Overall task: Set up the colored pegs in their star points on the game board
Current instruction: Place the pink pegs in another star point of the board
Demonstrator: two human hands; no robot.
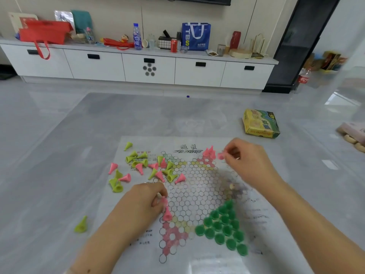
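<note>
A paper star game board [197, 194] lies on the grey floor. Dark green pegs [223, 226] stand filling its near right point. Three pink pegs [209, 152] stand in the far right pink point. My right hand [248, 161] pinches a pink peg [220, 155] just right of them. My left hand [142, 202] holds pink pegs [166, 213] at the board's left middle. Loose pink pegs and yellow-green pegs [138, 159] lie scattered over the board's far left. One yellow-green peg [81, 225] lies alone on the floor at the near left.
The yellow-green game box [260, 123] sits on the floor beyond the board to the right. A white cabinet [138, 66] with cluttered top runs along the far wall. A pink object [353, 133] lies at the right edge.
</note>
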